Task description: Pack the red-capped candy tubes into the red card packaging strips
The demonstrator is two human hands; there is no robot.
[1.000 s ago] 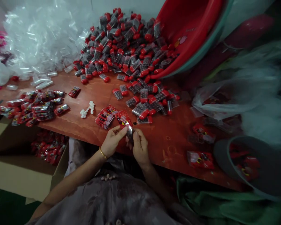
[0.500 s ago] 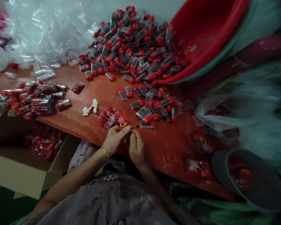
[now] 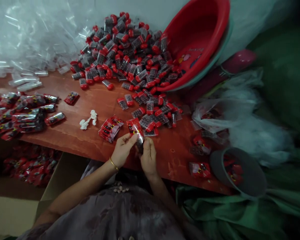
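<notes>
Between my two hands is a small red printed packet [image 3: 134, 125] with a shiny, dark lower end. My left hand [image 3: 123, 148], with a gold bracelet at the wrist, pinches the packet from the left. My right hand [image 3: 149, 156] is closed around its lower right side; those fingertips are partly hidden. Just left of it lies a fanned stack of flat red packets [image 3: 110, 128]. Beyond the hands are small clear containers with red caps and dark contents [image 3: 147, 121], running up into a large heap [image 3: 120, 60].
A red basin [image 3: 190, 36] leans by the heap. Clear plastic sleeves [image 3: 27, 81] pile up at far left, filled packets [image 3: 27, 113] below them. A cardboard box [image 3: 62, 173] holds more packets. At right are a plastic bag [image 3: 215, 116] and a grey bucket [image 3: 247, 176].
The held packet has come away from the flat stack and shows more of its shiny, dark end. My hands are slightly further apart. The whole view has shifted.
</notes>
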